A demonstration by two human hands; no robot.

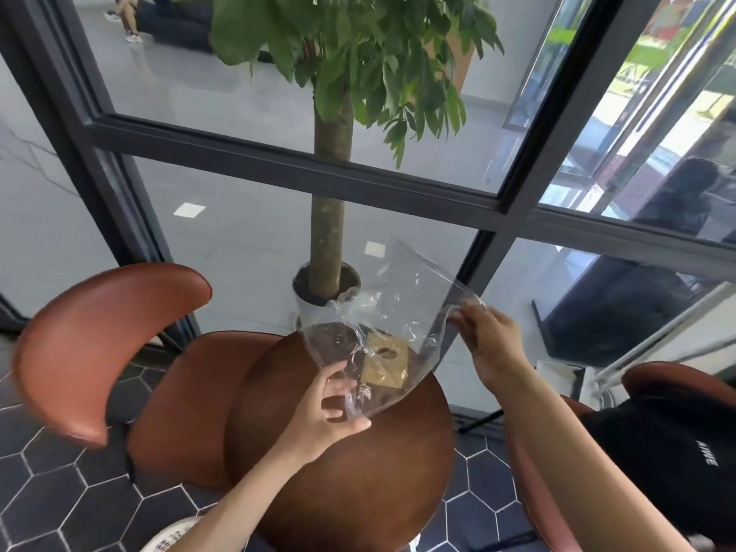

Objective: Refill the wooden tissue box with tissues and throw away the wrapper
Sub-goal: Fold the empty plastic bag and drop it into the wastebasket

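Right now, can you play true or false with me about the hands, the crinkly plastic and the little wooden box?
1. Both hands hold the clear plastic wrapper. True: the left hand grips its lower edge, the right hand pinches its upper edge.
2. The wooden tissue box sits on a chair. False: it sits on the round brown table.
3. The wrapper is in a bin. False: it is held above the table.
4. A potted tree stands behind the table. True.
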